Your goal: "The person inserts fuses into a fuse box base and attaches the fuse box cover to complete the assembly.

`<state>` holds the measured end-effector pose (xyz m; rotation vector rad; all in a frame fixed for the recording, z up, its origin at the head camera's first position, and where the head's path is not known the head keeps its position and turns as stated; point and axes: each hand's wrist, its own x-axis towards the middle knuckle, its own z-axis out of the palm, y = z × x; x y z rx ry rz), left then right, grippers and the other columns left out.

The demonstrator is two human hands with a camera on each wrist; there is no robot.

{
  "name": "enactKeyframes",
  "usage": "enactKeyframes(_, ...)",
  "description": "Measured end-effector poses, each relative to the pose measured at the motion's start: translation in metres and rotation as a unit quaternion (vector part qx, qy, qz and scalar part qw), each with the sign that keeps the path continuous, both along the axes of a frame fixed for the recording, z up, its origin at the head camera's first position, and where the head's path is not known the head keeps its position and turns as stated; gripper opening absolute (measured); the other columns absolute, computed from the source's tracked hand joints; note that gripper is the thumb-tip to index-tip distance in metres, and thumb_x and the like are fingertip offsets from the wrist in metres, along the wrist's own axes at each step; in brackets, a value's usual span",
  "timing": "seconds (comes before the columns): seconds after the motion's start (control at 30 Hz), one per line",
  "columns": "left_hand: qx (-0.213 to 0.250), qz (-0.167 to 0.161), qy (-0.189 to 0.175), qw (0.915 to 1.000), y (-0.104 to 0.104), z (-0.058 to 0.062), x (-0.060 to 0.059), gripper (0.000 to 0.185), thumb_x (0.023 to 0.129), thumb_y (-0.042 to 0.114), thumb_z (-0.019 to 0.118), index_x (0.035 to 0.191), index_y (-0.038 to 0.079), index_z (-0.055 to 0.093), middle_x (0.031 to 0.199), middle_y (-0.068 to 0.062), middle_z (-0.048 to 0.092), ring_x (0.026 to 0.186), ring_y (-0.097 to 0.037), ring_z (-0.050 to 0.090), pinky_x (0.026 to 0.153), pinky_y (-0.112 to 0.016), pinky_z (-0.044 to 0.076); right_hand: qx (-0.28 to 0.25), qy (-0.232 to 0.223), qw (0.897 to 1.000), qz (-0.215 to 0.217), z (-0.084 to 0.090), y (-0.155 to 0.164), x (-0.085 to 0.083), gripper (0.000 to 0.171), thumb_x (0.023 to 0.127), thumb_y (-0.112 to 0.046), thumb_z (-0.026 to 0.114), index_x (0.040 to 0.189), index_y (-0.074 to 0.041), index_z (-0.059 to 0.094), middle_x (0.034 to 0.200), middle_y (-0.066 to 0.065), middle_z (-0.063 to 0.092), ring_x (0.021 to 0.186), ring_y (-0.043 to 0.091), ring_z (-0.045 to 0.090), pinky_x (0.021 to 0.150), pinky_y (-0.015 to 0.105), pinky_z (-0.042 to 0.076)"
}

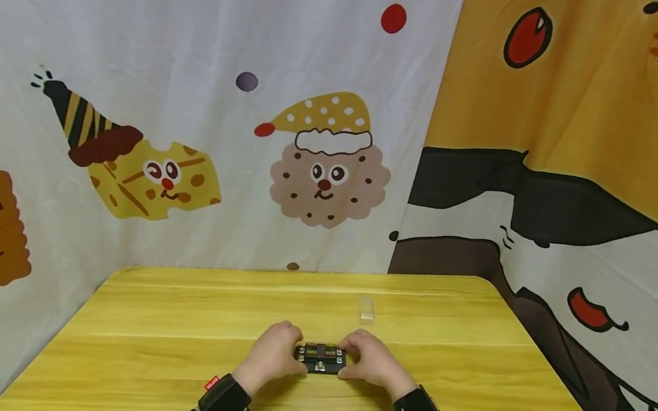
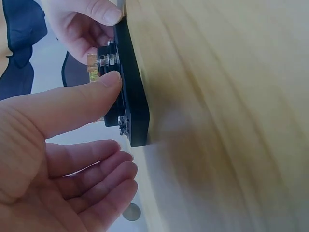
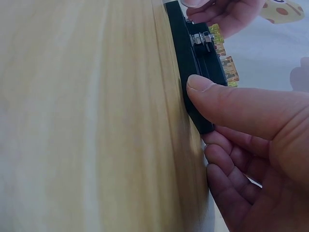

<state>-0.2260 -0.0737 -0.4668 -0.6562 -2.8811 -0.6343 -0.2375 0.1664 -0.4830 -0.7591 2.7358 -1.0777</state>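
Note:
A small black fuse block (image 1: 320, 358) with coloured fuses lies on the yellow wooden table (image 1: 175, 349), near its front edge. My left hand (image 1: 271, 357) holds the block's left end. In the left wrist view my left thumb (image 2: 104, 84) presses on the block (image 2: 133, 96), and the other fingers curl loosely beside its end. My right hand (image 1: 374, 363) holds the right end. In the right wrist view its thumb (image 3: 207, 89) presses the block's (image 3: 186, 48) side, with the fingers curled below.
A small clear plastic cover (image 1: 367, 308) lies on the table beyond the hands. Patterned curtains hang close behind the table and along its right side. Black wrist straps sit on both forearms.

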Motion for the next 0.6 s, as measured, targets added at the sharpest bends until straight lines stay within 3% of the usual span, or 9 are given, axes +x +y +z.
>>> enactKeyframes(0.6, 0.019, -0.008, -0.027, 0.9994, -0.002, -0.0025, -0.0005, 0.038, 0.062, 0.021, 0.092, 0.089, 0.001, 0.073, 0.084, -0.004, 0.064, 0.078, -0.021, 0.06, 0.075, -0.038, 0.051, 0.003, 0.0, 1.0, -0.01, -0.0024, 0.0003, -0.0016, 0.041, 0.072, -0.017, 0.089, 0.106, -0.008, 0.068, 0.104, 0.001, 0.058, 0.096, 0.024, 0.059, 0.088, 0.045, 0.048)
